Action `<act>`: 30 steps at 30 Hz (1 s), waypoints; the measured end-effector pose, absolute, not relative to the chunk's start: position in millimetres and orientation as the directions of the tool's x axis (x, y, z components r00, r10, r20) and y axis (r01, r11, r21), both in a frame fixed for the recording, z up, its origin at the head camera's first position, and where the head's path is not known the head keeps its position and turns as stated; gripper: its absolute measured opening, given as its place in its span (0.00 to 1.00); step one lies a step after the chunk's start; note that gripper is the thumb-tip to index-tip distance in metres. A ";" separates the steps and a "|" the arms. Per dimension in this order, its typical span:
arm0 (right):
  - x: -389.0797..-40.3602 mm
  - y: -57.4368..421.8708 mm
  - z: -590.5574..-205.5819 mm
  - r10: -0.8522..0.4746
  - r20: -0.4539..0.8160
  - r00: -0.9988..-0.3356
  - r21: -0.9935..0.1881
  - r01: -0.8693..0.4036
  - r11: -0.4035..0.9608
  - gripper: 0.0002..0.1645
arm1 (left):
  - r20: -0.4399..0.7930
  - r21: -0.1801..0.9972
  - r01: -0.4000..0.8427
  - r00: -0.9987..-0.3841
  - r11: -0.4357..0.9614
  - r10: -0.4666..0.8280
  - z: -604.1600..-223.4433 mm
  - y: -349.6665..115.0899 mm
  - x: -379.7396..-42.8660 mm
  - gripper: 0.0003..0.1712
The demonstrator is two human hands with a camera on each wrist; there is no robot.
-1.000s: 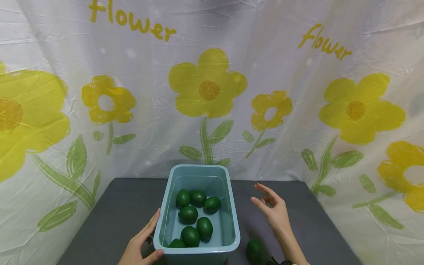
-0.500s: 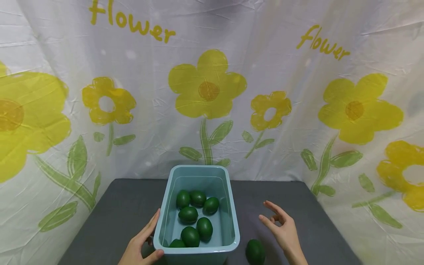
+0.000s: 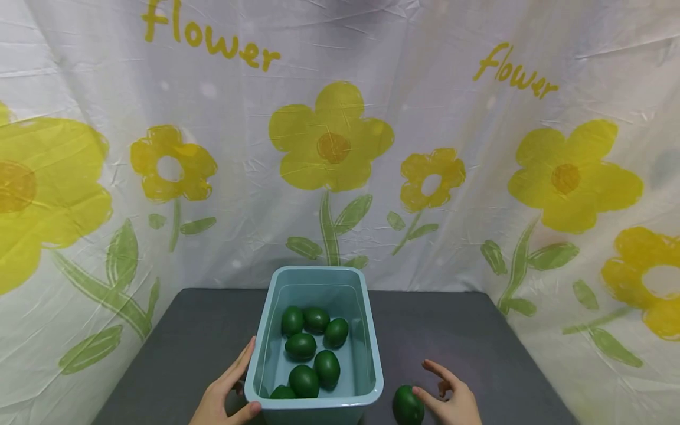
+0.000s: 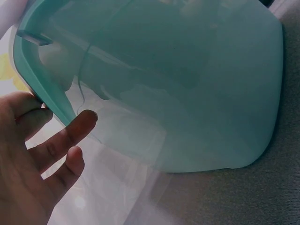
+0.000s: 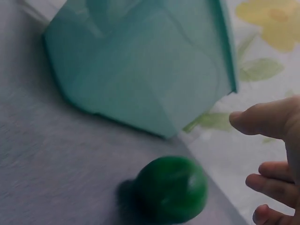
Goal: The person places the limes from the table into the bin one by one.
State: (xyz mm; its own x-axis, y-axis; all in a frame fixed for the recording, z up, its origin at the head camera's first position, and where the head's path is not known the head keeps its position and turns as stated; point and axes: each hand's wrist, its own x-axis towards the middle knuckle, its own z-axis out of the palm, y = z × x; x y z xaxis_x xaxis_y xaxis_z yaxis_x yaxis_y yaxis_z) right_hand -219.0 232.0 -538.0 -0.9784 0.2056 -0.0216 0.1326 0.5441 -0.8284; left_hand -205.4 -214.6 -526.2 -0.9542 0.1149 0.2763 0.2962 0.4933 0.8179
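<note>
A light blue plastic bin [image 3: 319,403] stands mid-table with several dark green avocados [image 3: 304,381] lying on its floor. The left hand [image 3: 225,386] rests against the bin's near left corner. Its thumb lies along the front rim and its straight fingers touch the left side; in the left wrist view, some fingers stand off the wall [image 4: 187,93]. Right of the bin, one more avocado [image 3: 408,405] lies on the table. The right hand [image 3: 451,398] hovers just right of it, thumb and fingers spread. In the right wrist view, a gap separates the hand [image 5: 281,154] from this avocado [image 5: 171,190].
The dark grey tabletop [image 3: 451,330] extends to both sides of the bin. A white curtain [image 3: 244,177] printed with yellow flowers encloses the back and sides of the table.
My right hand has come down and toward me, from beside the bin to next to the loose avocado. The left hand, the bin and the avocados stay in place.
</note>
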 end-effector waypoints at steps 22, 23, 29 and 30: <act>-233.3 262.4 -630.8 0.022 -0.171 -0.985 -0.665 0.132 0.735 0.47 | 0.285 0.812 0.298 -0.953 0.501 0.104 -525.6 -213.9 -205.1 0.47; -234.9 265.7 -637.6 0.015 -0.166 -0.986 -0.664 0.123 0.738 0.47 | 0.282 0.814 0.295 -0.954 0.501 0.103 -525.1 -213.7 -204.9 0.47; -231.7 264.4 -647.2 0.053 -0.148 -0.988 -0.643 0.136 0.754 0.50 | 0.247 0.829 0.264 -0.964 0.494 0.100 -522.4 -213.3 -203.8 0.46; -229.5 261.2 -643.4 0.064 -0.140 -0.988 -0.648 0.140 0.749 0.50 | 0.244 0.831 0.261 -0.965 0.492 0.100 -522.2 -213.3 -203.8 0.46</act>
State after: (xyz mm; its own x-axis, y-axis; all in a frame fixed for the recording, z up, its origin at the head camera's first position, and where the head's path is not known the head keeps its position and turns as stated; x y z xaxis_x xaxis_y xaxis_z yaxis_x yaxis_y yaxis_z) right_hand -229.5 261.2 -643.4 -0.9882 0.0635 -0.1397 0.1398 0.7486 -0.6481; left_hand -203.8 -213.3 -522.2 -0.9647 0.1000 0.2437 0.2608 0.4918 0.8307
